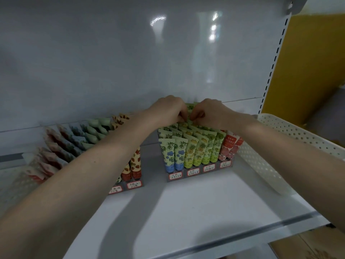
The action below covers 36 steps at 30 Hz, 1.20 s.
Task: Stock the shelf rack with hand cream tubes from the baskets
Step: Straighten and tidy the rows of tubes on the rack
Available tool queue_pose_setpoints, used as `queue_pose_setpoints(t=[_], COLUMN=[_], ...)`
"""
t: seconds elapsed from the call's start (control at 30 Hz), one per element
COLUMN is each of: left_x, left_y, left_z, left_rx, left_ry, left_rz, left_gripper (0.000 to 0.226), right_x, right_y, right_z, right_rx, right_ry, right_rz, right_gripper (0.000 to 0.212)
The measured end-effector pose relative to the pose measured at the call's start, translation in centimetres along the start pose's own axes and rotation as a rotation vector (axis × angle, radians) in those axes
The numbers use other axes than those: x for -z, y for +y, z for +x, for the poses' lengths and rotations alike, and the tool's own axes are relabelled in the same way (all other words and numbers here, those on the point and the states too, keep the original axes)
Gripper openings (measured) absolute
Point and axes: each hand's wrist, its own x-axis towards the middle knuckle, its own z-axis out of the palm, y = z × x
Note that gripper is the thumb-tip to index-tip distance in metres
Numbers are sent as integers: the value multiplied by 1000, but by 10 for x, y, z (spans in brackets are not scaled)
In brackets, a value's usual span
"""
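Two display racks of hand cream tubes stand on the white shelf (196,206). The right rack (197,172) holds rows of blue-flower, pineapple, green and red tubes. The left rack (127,186) holds strawberry, red, blue and pale green tubes, partly hidden by my left forearm. My left hand (168,109) and my right hand (209,111) meet over the back rows of the right rack. Both pinch the top of a green tube (190,107) standing there, of which only the upper part shows between my fingers.
A white perforated basket (276,146) stands on the shelf at the right, close to the right rack. The grey back panel (130,62) rises behind the racks. A slotted upright (274,64) and a yellow wall lie further right. Cardboard shows below the shelf edge.
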Motion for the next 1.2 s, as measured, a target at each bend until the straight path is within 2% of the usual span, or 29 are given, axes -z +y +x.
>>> queue_pose_setpoints(t=[0.27, 0.47, 0.83, 1.2], left_x=[-1, 20, 3, 0], left_y=[-1, -23, -14, -14], left_z=[0, -2, 18, 23], left_rx=[-2, 108, 48, 62], left_ry=[18, 301, 27, 38], left_rz=[-15, -87, -12, -34], left_gripper=[18, 18, 18, 16], right_x=[-2, 21, 9, 2], right_y=[-2, 11, 2, 0], right_z=[-1, 0, 19, 25], right_rx=[15, -84, -46, -52], right_ry=[15, 121, 55, 39], right_rz=[17, 118, 60, 41], right_gripper=[20, 17, 20, 20])
